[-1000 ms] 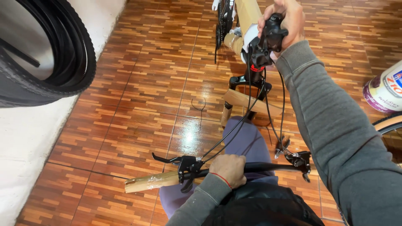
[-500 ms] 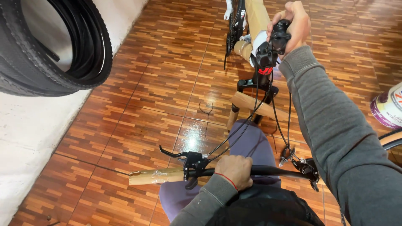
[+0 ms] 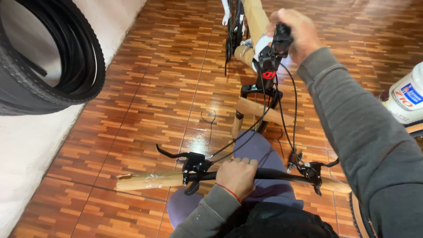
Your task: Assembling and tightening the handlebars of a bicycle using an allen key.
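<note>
Hands (image 3: 238, 175) on handlebar (image 3: 273, 175) and stem (image 3: 269, 59).

Black tyres (image 3: 53, 57) against white wall (image 3: 26, 145), white bottle (image 3: 407, 99), wooden parquet floor (image 3: 145, 101)

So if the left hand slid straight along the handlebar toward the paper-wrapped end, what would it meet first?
The left hand grips the black handlebar near its middle. Sliding toward the wrapped end, it would most likely run first into the brake lever clamp, which sits right beside its fingers.
</note>
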